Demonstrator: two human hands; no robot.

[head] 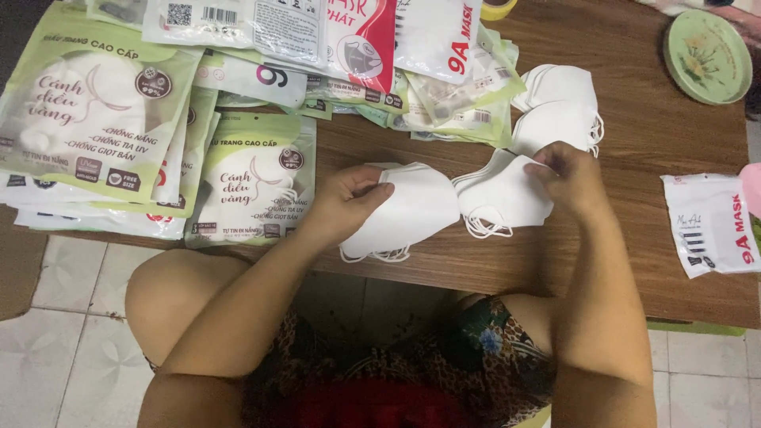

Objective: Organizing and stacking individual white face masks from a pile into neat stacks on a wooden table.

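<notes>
- A stack of white face masks (412, 210) is held in the left hand (345, 202) at the near edge of the wooden bench (634, 238), the grip closed on it with thumb on top.
- A second white mask (507, 198), just right of the stack, is pinched at its upper corner by the right hand (571, 178).
- More loose white masks (559, 103) are piled just beyond the right hand.
- Green-and-white mask packets (254, 178) are spread on the far left.
- A flat white packet (709, 222) lies at the right, a round green lid (707, 55) at the far right corner.
</notes>
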